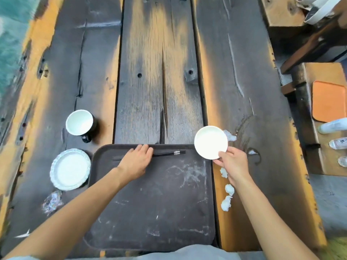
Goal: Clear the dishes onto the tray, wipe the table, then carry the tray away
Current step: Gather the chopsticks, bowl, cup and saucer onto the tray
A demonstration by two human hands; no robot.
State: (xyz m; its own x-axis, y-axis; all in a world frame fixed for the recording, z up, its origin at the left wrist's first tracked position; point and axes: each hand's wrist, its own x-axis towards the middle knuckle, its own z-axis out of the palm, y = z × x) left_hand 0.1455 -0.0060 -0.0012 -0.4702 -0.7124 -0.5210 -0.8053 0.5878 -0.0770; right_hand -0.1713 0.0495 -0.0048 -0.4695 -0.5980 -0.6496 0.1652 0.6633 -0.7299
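Observation:
A dark brown tray [150, 203] lies on the wooden table in front of me. Black chopsticks [169, 153] lie along its far edge, and my left hand [136, 162] rests on them with fingers flat. My right hand [232, 162] pinches the near rim of a small white dish [210, 142], held at the tray's far right corner. A black mug [80, 124] with a white inside stands left of the tray. A white plate [70, 169] with a patterned rim sits beside the tray's left edge.
Crumpled white tissue pieces [228, 190] lie along the tray's right side, and another [230, 136] lies beyond the dish. A clear crumpled wrapper [52, 201] lies near the plate. To the right, a bench holds an orange tray [328, 101] and bottles [336, 143].

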